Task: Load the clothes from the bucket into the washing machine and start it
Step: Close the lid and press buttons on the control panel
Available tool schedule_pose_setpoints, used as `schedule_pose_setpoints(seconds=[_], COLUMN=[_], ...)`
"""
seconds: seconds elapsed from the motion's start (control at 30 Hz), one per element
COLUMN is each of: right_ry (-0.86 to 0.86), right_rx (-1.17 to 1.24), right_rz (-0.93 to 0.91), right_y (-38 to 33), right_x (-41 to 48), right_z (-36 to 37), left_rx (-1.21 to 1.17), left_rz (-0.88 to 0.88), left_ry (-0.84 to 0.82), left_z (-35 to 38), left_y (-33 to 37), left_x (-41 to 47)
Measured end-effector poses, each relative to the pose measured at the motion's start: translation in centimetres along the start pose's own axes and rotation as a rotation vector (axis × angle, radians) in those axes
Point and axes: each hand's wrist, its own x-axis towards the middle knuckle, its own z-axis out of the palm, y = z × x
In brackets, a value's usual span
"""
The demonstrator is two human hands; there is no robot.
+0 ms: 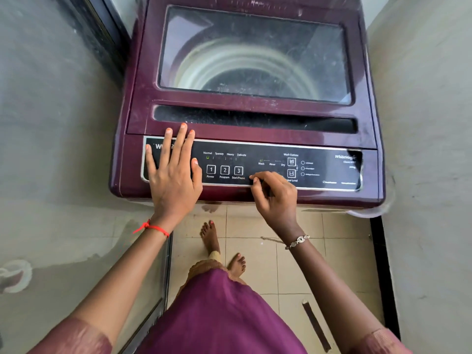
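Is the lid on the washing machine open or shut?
Shut. The glass lid lies flat on the washing machine, with the drum seen through it.

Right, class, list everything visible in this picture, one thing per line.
washing machine: one, maroon, centre
lid: one, maroon with glass window, closed
control panel: one, black, machine's front edge
numbered buttons: three, white-outlined, panel's left half
floor tiles: many, beige, below machine
thread: one, red, left wrist
bracelet: one, silver, right wrist
feet: two, bare, on tiles
left hand: one, flat on panel's left end
right hand: one, curled, on panel right of button 3
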Motion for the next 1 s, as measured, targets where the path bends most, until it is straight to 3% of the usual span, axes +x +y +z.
schedule_pose_setpoints(seconds=[0.13,0.27,0.53,0.67,1.0], right_ry=[-0.070,0.045,0.249,0.226,-0.079], right_rx=[0.142,0.264,0.096,-0.045,-0.317], right_rz=[0.136,0.286,0.239,0.163,-0.016], right_y=[0.2,0.0,0.6,1.4,4.8], right_x=[0.3,1.6,6.6,10.2,17.9], right_z=[-1.4,-2.1,-3.5,-4.1,-4.0], left_rx=[-0.065,-0.150,-0.265,-0.295,-0.292], left_rz=[0.005,0.041,0.193,0.269,0.296], left_ry=[-0.018,-0.006,-0.085,-0.101,-0.169], left_z=[-1.2,-2.4,-2.9,-2.5,-0.2], left_y=[0.3,-0.3,0.0,0.0,1.0], left_x=[0.3,2.1,7.8,11.3,16.2])
